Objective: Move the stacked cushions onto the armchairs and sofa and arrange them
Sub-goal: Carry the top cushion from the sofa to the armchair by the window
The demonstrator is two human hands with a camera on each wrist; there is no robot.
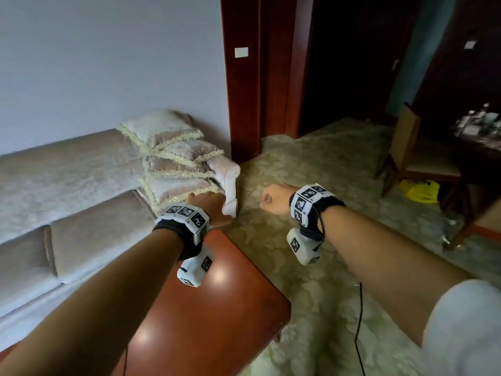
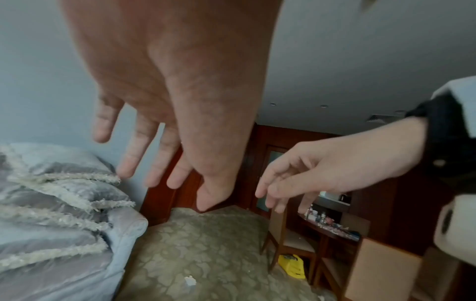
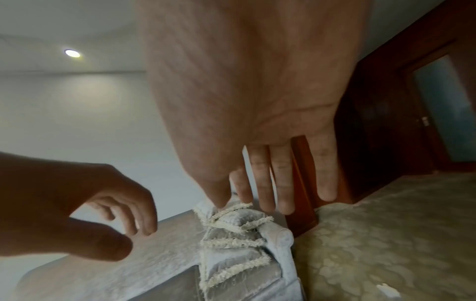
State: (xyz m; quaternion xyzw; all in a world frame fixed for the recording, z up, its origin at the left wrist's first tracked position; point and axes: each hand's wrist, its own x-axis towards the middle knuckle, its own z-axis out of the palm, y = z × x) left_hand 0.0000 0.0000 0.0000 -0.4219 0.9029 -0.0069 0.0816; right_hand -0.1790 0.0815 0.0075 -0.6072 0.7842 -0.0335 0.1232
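Several pale fringed cushions [image 1: 173,164] lie stacked at the right end of the beige sofa [image 1: 67,185], against its rolled armrest [image 1: 229,175]. My left hand [image 1: 210,206] hovers just in front of the lowest cushion, fingers straight and spread, holding nothing. The left wrist view shows those fingers [image 2: 134,158] in the air, right of the stack [image 2: 51,203]. My right hand [image 1: 272,200] hangs over the carpet to the right of the armrest, empty. In the right wrist view its fingers [image 3: 280,183] point loosely straight toward the stack [image 3: 231,234].
A glossy red-brown coffee table [image 1: 211,308] stands below my left forearm, close to the sofa front. Patterned carpet [image 1: 325,226] spreads to the right. A wooden chair [image 1: 417,164], a yellow bag [image 1: 420,189] and a cluttered dark table [image 1: 477,126] stand at the far right. A wooden doorframe [image 1: 244,90] rises behind the armrest.
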